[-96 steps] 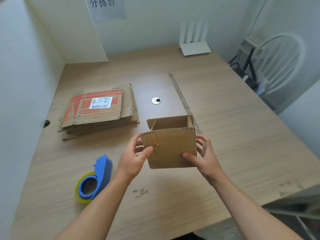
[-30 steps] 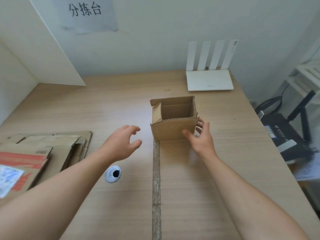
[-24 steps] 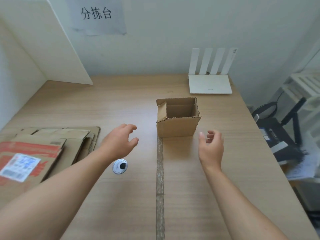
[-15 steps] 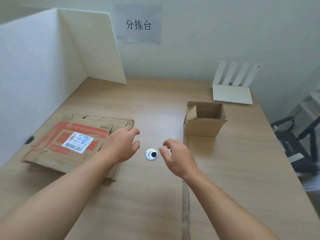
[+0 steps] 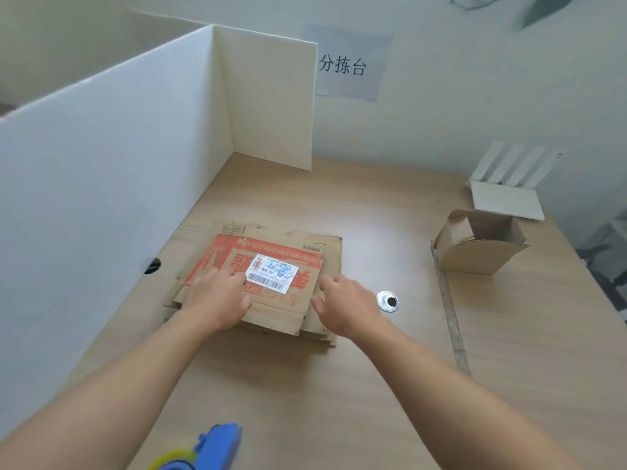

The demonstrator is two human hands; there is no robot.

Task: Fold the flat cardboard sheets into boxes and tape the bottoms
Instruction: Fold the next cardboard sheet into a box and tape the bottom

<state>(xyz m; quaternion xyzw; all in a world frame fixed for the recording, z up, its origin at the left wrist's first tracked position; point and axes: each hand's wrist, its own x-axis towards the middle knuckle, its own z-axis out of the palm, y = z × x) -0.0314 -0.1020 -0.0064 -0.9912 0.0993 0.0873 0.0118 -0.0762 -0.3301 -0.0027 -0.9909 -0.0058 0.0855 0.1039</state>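
**Stack of flat cardboard sheets** (image 5: pixel 330 245): laid on the desk (image 5: pixel 373 385) at centre left, near the white partition (image 5: pixel 101 164). The long axis runs across the view, left to right.

**Top sheet** (image 5: pixel 278 310): red-printed and barcode-labelled. It is judged to be the next piece taken.

**Left hand** (image 5: pixel 219 295): laid flat on the top sheet's left half, fingers extended, nothing gripped.

**Right hand** (image 5: pixel 342 307): placed at the sheet's right edge, fingers loosely spread, thumb apart. Nothing is seen held, and contact with the edge cannot be told.

**Relation**: the sheet lies under and between the 2 hands, so a 2-handed lift is favoured.

**Room**: the left is closed off by the partition. Bare desk is offered on the near side and to the right.

**Folded box** (image 5: pixel 478 249): set well apart at far right, open side up.

**Tape dispenser** (image 5: pixel 220 442): lies at the near edge, between the forearms.
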